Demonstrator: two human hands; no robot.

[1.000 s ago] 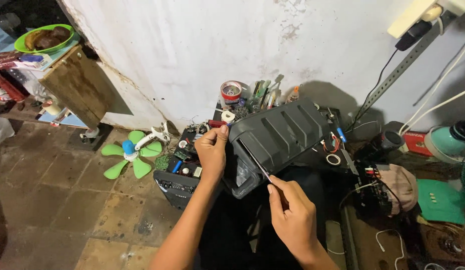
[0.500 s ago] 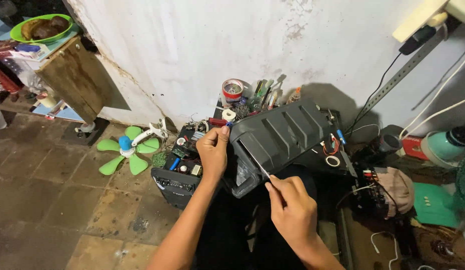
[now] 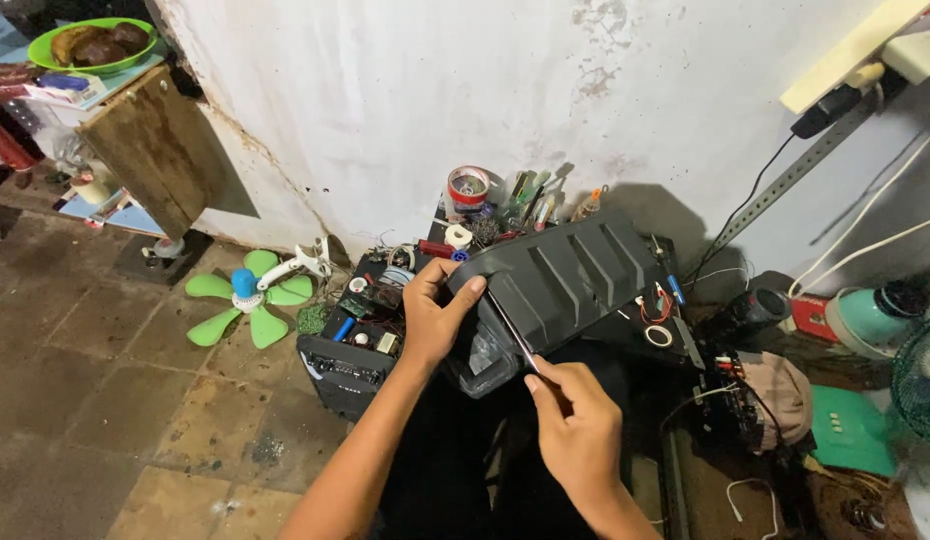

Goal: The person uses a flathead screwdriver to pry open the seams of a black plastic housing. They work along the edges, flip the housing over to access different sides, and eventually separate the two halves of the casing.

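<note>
- The left hand [image 3: 435, 318] has its fingers curled and clamped over the near left edge of a dark ribbed plastic cover [image 3: 565, 285], thumb on top, holding it tilted up off the things below
- The right hand [image 3: 577, 430] is pinched tight, thumb against forefinger, on a thin screwdriver [image 3: 515, 338]; its shaft runs up and to the left, and its tip meets the cover's near edge, just beside the left thumb
- The cover sits in the middle of the view, between the two hands and the wall, its ribbed face turned up and slanting towards the right
- Under the left hand stands an open black electronics box [image 3: 350, 350] with small parts and wires showing on its top
- Behind the cover, against the white wall [image 3: 405, 90], stands a cluster of small tools and a roll of tape with a red rim [image 3: 469, 188]
- Left of the box, on the tiled floor [image 3: 95, 400], lies a green fan blade [image 3: 247, 300] with a blue hub
- To the right lie red and white wire loops [image 3: 657, 318], a teal round appliance [image 3: 870, 315] and a flat green plate [image 3: 853, 432]
- At the top left a green bowl [image 3: 90, 42] of brown food rests on a wooden board
</note>
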